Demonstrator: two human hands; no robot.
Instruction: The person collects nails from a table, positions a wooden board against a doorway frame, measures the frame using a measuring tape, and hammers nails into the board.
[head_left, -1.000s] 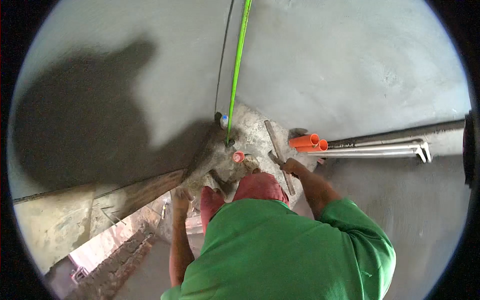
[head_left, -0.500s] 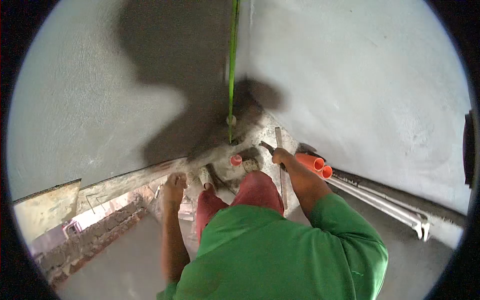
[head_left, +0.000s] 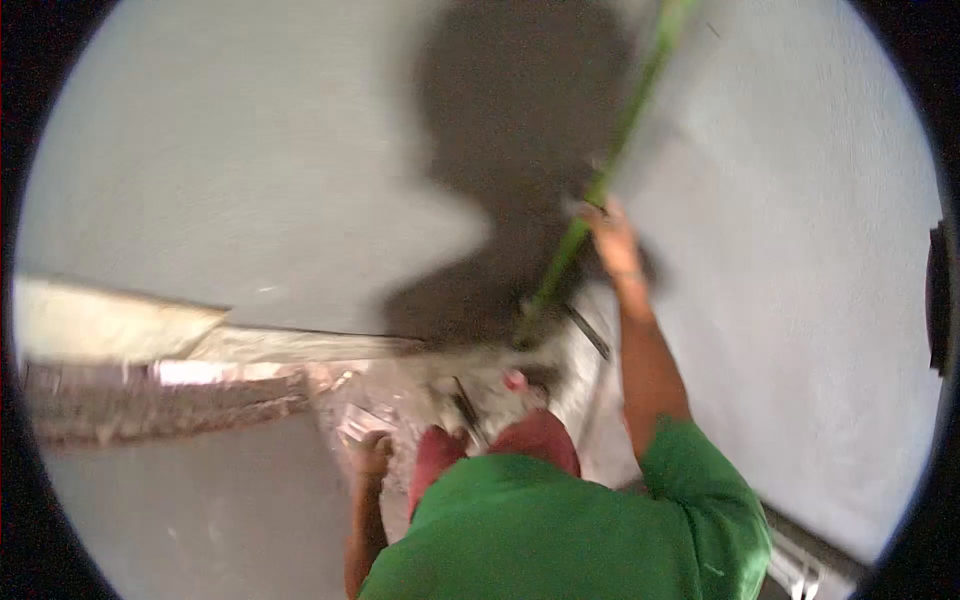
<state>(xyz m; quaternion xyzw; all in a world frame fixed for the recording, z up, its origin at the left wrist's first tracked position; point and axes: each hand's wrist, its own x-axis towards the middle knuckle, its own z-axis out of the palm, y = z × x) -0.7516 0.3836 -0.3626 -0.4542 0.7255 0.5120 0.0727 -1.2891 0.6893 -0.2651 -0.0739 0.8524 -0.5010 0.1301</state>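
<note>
Slanting from one o'clock to seven, the green strip (head_left: 634, 108) lies at our nearer right hand (head_left: 612, 232); through blur, we cannot tell whether its fingers clamp.

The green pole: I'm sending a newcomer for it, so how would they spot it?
Find the large dark shadow on the wall. From its upper right, the green pole slants down leftward past the right hand. Long, straight and bright, it is unlike the short dark bar near its lower end.
</note>
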